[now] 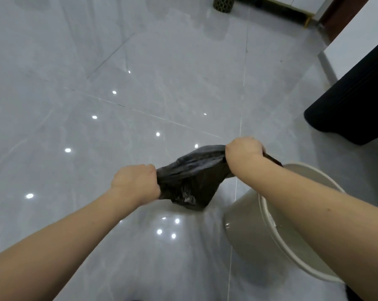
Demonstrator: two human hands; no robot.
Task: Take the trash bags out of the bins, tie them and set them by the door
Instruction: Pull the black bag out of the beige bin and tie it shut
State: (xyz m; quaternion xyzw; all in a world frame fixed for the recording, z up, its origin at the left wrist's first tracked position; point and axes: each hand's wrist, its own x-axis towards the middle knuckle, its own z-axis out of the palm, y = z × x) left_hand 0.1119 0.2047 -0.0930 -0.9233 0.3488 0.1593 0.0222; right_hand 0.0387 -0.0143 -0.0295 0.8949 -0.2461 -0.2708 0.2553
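A black trash bag hangs in the air above the floor, stretched between my two hands. My left hand grips its left end in a fist. Up and to the right, my right hand grips the bag's other end, also in a fist. The bag's small bulging bottom sags between them. A beige round bin stands on the floor at the lower right, partly hidden under my right forearm, with no bag in it.
Glossy grey floor tiles spread to the left and ahead. A black object stands at the right below a white surface. A dark patterned bin and a white cabinet on legs are at the top.
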